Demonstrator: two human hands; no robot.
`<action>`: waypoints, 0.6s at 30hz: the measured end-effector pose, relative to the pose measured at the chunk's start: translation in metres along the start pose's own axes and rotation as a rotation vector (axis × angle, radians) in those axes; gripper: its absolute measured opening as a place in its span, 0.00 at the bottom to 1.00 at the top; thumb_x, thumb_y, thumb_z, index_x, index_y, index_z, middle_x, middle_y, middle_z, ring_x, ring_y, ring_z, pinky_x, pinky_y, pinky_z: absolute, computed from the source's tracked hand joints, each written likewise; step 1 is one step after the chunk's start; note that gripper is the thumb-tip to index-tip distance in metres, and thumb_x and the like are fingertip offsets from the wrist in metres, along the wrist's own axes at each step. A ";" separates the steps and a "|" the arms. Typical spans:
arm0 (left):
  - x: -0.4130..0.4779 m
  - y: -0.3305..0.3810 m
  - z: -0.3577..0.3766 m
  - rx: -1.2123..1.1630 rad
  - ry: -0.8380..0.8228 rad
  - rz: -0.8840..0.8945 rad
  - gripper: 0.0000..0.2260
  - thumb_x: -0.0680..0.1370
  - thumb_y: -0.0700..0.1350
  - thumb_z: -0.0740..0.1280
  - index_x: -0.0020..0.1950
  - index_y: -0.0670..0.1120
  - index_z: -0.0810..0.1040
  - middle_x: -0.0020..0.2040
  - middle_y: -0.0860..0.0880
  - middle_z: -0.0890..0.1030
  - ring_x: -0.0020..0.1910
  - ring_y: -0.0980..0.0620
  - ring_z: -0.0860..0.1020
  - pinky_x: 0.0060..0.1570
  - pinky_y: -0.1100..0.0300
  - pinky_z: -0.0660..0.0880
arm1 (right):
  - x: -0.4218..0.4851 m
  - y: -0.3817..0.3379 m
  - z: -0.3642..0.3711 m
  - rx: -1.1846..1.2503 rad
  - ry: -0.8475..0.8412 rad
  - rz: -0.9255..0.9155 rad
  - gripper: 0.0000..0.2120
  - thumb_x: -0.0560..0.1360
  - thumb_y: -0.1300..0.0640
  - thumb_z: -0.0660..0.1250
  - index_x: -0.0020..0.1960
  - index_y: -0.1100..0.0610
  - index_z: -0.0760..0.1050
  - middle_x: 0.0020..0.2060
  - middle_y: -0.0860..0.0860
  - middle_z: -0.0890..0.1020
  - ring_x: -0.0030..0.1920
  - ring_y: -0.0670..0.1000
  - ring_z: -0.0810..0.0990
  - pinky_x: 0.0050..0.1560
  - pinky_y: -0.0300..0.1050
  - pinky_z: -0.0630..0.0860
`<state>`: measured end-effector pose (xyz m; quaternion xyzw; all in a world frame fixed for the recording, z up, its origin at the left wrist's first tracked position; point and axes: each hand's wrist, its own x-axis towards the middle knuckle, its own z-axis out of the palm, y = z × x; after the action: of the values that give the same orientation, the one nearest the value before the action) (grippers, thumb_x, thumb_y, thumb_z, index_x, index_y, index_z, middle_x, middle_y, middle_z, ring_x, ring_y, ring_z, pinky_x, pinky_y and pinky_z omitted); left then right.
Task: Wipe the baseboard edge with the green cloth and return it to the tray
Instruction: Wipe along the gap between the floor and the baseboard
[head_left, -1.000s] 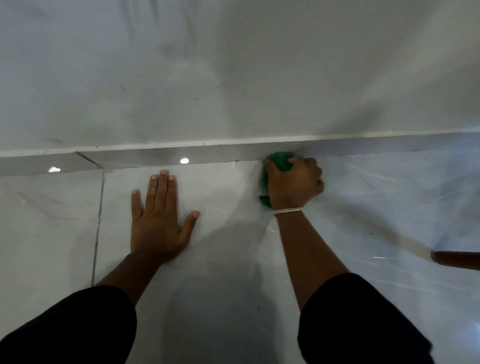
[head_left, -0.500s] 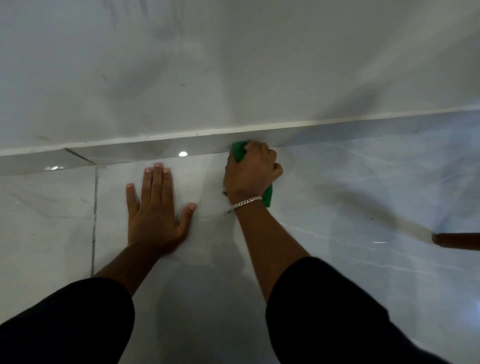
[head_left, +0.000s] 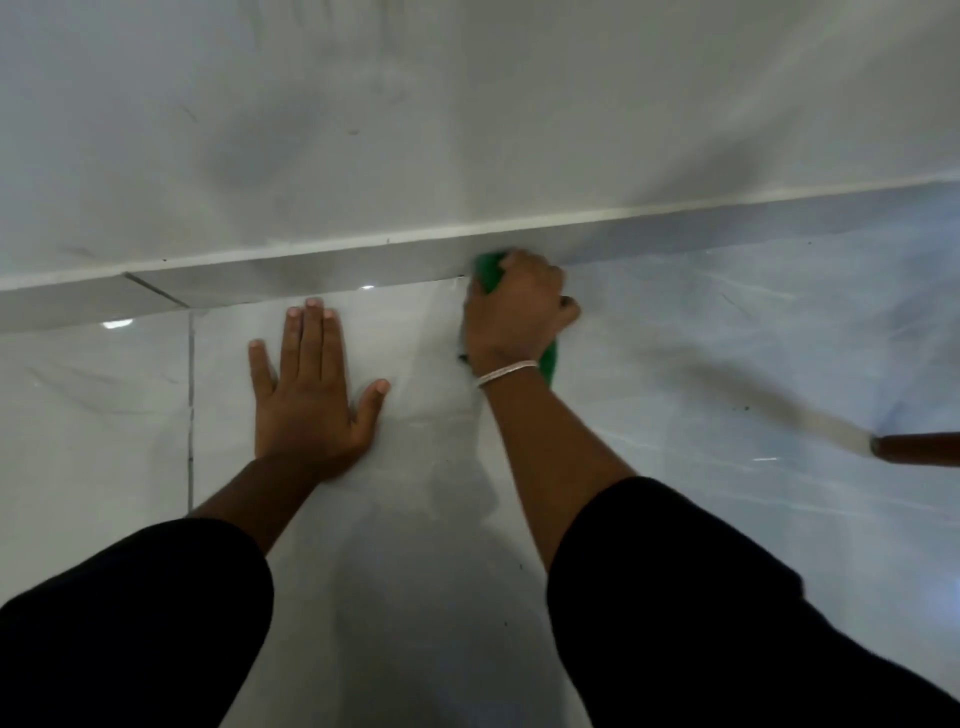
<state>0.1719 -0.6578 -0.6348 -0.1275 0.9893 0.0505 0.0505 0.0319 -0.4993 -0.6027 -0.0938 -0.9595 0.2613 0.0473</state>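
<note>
My right hand (head_left: 514, 312) is closed over the green cloth (head_left: 489, 273) and presses it against the grey baseboard (head_left: 291, 273) where it meets the floor. A corner of the cloth sticks out below my wrist. My left hand (head_left: 309, 384) lies flat on the glossy floor tile, fingers spread, left of the cloth and holding nothing. The tray is not in view.
A white wall (head_left: 467, 114) rises above the baseboard. The floor is pale glossy tile with a dark grout line (head_left: 190, 395) at left. A brown wooden furniture leg (head_left: 914, 449) reaches in from the right edge.
My right hand slid the cloth left along the baseboard, then a little back to the right. My left hand stayed planted on the floor.
</note>
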 end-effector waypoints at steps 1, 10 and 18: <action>0.000 0.000 -0.001 -0.001 -0.009 -0.003 0.40 0.77 0.65 0.48 0.81 0.41 0.48 0.83 0.41 0.49 0.82 0.43 0.47 0.76 0.34 0.47 | -0.008 -0.008 0.004 0.013 -0.030 -0.051 0.10 0.73 0.52 0.68 0.52 0.55 0.77 0.50 0.53 0.81 0.54 0.57 0.75 0.53 0.53 0.65; -0.002 0.004 -0.005 0.002 -0.022 0.003 0.39 0.77 0.64 0.48 0.81 0.40 0.49 0.83 0.41 0.49 0.82 0.42 0.47 0.76 0.33 0.47 | 0.028 0.041 -0.023 -0.024 0.040 0.069 0.13 0.71 0.45 0.70 0.49 0.52 0.78 0.48 0.52 0.81 0.53 0.57 0.76 0.52 0.54 0.66; 0.002 0.001 -0.004 0.000 -0.043 -0.014 0.40 0.77 0.66 0.47 0.81 0.41 0.46 0.83 0.42 0.47 0.82 0.44 0.44 0.77 0.35 0.44 | -0.023 -0.026 0.015 0.058 -0.037 -0.091 0.08 0.71 0.51 0.69 0.47 0.54 0.77 0.45 0.52 0.82 0.50 0.56 0.76 0.48 0.52 0.65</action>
<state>0.1693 -0.6582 -0.6309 -0.1332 0.9870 0.0531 0.0719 0.0479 -0.5334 -0.6027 -0.0439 -0.9555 0.2884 0.0440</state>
